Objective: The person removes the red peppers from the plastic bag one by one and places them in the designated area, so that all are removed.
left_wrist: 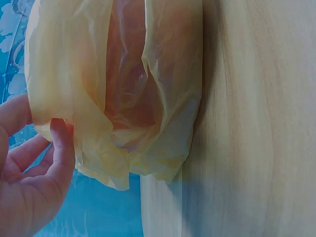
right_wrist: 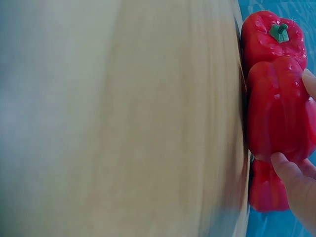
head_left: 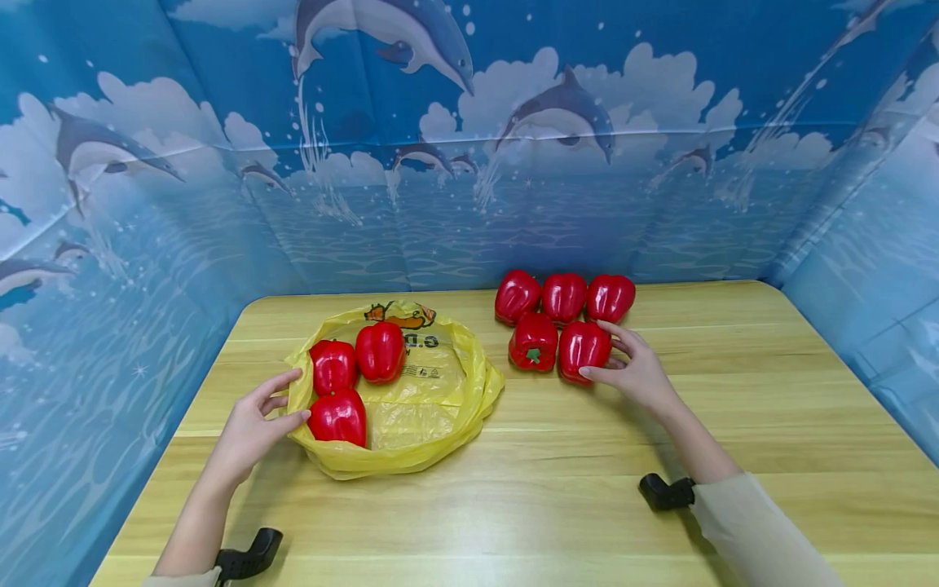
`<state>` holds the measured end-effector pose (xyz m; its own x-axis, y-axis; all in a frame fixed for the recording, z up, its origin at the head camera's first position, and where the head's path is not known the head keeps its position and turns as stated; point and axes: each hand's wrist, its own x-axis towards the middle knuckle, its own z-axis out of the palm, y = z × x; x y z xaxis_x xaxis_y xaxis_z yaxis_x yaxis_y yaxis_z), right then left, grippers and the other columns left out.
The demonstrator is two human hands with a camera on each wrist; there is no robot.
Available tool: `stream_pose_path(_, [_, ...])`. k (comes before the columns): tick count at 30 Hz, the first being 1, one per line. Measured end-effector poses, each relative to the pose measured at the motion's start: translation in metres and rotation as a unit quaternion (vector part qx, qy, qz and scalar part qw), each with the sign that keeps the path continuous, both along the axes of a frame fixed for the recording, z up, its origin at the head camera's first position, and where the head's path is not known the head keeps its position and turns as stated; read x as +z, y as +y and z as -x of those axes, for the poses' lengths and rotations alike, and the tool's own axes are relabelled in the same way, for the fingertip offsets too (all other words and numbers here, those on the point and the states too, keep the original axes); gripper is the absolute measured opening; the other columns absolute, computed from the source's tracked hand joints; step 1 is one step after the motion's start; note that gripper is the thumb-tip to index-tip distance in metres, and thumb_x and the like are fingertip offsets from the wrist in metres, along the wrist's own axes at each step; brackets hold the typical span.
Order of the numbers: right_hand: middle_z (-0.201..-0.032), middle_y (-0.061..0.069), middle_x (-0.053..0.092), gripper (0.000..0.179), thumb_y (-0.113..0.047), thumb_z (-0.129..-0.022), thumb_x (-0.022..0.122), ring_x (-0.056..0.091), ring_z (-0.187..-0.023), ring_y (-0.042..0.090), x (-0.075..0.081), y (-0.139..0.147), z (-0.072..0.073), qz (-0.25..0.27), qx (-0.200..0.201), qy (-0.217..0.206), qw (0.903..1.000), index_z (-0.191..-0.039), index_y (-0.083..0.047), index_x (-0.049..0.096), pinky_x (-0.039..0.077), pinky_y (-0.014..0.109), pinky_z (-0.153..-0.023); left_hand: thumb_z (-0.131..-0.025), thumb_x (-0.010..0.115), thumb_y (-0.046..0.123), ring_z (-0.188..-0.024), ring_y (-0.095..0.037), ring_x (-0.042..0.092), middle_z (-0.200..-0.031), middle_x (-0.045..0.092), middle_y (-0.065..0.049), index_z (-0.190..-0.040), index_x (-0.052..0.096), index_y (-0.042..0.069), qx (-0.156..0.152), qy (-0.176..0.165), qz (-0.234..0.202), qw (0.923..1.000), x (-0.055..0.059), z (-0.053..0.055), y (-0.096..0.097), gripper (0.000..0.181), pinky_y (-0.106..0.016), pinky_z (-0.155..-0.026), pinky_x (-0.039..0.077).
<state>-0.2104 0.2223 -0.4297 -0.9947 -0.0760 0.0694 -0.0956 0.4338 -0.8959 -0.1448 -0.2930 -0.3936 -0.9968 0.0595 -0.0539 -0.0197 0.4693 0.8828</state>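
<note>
A yellow plastic bag (head_left: 480,383) lies with its mouth spread wide on the left half of the table. Inside it are three red bell peppers, one at the back (head_left: 381,352) and two along the left wall. At the bag's left rim, my left hand (head_left: 249,428) pinches the plastic (left_wrist: 94,148) between thumb and fingers. My right hand (head_left: 640,373) holds a red bell pepper (head_left: 582,350), thumb at its near end and fingers at its far end. That pepper lies on its side in the front row of a group, beside another with a green stem (head_left: 534,357).
Three more red bell peppers stand in a back row: left (head_left: 517,297), middle (head_left: 564,297) and right (head_left: 610,297). Behind the wooden table (head_left: 513,489) hangs a blue dolphin-print cloth (head_left: 455,212), which also covers both sides. Black wrist mounts sit on both forearms.
</note>
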Motion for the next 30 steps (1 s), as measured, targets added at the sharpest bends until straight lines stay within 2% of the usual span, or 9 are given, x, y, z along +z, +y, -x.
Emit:
stream_pose_path(6, [-0.143,0.020,0.026,0.081,-0.020,-0.078,0.076,0.032,-0.127,0.041,0.002,0.000,0.003,0.000,0.000,-0.017,0.9999,-0.145,-0.010,0.031,0.040,0.049,-0.094,-0.087,0.066,0.012,-0.123,-0.044,0.035,-0.147,0.026,-0.020,-0.143,0.034,0.004,0.000,-0.003,0.000,1.0000,0.000,0.001,0.000,0.065,-0.016,-0.076,0.046])
stream_pose_path(14, [-0.143,0.020,0.025,0.080,-0.016,-0.078,0.075,0.031,-0.126,0.040,0.003,-0.001,0.009,0.003,0.005,-0.003,1.0000,-0.144,-0.007,0.031,0.039,0.051,-0.096,-0.087,0.066,0.012,-0.123,-0.044,0.036,-0.146,0.028,-0.020,-0.142,0.035,0.004,0.001,-0.001,-0.002,1.0000,0.000,0.001,0.001,0.064,-0.016,-0.076,0.046])
stream_pose_path(25, [-0.145,0.022,0.022,0.081,-0.011,-0.079,0.074,0.030,-0.127,0.042,0.003,0.002,0.017,0.007,0.005,-0.016,0.9998,-0.145,-0.005,0.029,0.039,0.052,-0.094,-0.086,0.066,0.011,-0.123,-0.043,0.035,-0.147,0.027,-0.020,-0.143,0.035,0.005,0.005,-0.012,-0.002,0.9999,0.005,0.002,0.003,0.066,-0.016,-0.076,0.046])
stream_pose_path(30, [-0.145,0.022,0.023,0.081,-0.012,-0.079,0.074,0.031,-0.127,0.041,0.006,0.001,0.016,0.002,0.009,-0.013,0.9999,-0.146,-0.006,0.028,0.040,0.050,-0.094,-0.086,0.067,0.011,-0.122,-0.043,0.036,-0.146,0.028,-0.020,-0.143,0.035,0.005,0.004,-0.015,-0.002,0.9999,0.007,0.002,0.003,0.066,-0.016,-0.076,0.046])
